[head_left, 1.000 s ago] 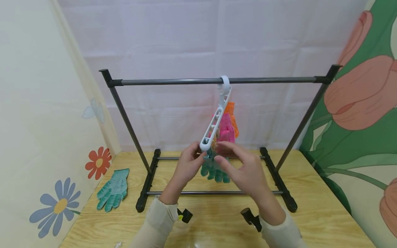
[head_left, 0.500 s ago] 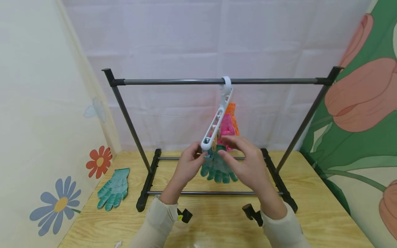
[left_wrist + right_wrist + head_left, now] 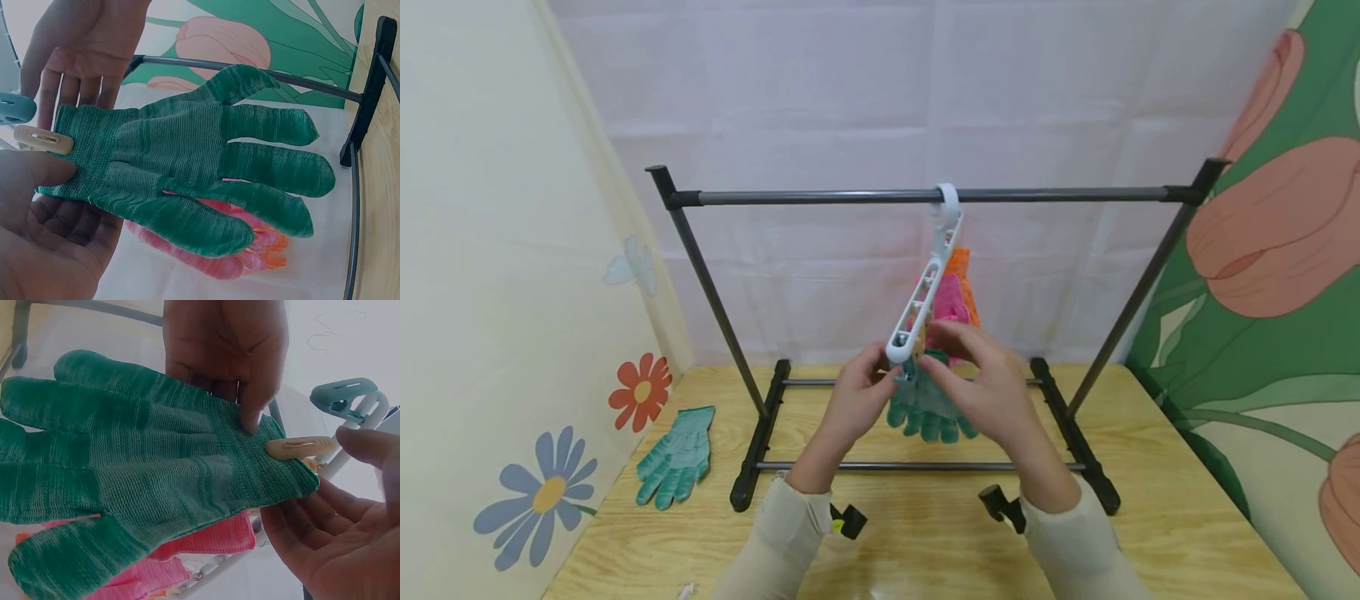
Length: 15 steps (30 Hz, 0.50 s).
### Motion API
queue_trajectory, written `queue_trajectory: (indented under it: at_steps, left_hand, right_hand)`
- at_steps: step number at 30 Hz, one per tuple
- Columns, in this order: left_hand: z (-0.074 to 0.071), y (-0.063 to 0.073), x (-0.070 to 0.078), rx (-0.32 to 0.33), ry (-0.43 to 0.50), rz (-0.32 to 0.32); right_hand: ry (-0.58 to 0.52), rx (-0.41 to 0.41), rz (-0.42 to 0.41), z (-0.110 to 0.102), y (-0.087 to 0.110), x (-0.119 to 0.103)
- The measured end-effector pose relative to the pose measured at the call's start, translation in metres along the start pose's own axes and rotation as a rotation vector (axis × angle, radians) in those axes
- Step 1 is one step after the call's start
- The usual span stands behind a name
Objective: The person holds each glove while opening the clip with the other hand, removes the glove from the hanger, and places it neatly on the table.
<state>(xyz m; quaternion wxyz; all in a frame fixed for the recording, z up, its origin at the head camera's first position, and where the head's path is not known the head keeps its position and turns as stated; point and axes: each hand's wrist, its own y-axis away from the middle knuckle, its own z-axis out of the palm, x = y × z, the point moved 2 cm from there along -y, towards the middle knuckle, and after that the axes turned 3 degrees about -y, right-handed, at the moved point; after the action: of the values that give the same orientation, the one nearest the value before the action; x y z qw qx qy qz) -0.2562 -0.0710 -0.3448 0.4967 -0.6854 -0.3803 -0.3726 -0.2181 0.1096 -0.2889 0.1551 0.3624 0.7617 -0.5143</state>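
A green glove (image 3: 169, 137) hangs by its cuff from a beige clip (image 3: 300, 447) under the white hanger (image 3: 917, 308). My left hand (image 3: 856, 397) pinches the cuff, its thumb on the near face and fingers behind. My right hand (image 3: 992, 392) is at the other edge of the cuff; in the right wrist view its thumb is close to the clip's outer end and its loosely bent fingers lie by the cuff's edge. Beside them is a blue-grey clip (image 3: 342, 397) with nothing in its jaws. Pink (image 3: 951, 300) and orange (image 3: 962, 265) gloves hang farther back.
A black rack (image 3: 820, 197) stands on the wooden table (image 3: 925, 542), carrying the hanger on its top bar. Another green glove (image 3: 677, 458) lies on the table at the left. A white cloth is behind, with flower-printed panels at both sides.
My right hand drew slightly right, away from the cuff, then came back left to it. The green glove has swung a little rightward. My left hand has stayed at the cuff.
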Motion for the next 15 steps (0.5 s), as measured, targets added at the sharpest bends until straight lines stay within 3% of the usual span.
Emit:
queue_trajectory:
  at_steps: [10,15]
  left_hand:
    - [0.0031,-0.0004,-0.002,0.005,-0.002,0.03]
    - [0.0058,-0.0002,-0.0018,0.007,0.001,0.014]
  right_hand:
    - [-0.027,-0.004,0.056,0.0035,-0.0047,0.0039]
    - [-0.044,-0.002,0.076,0.0044,-0.0062,0.0052]
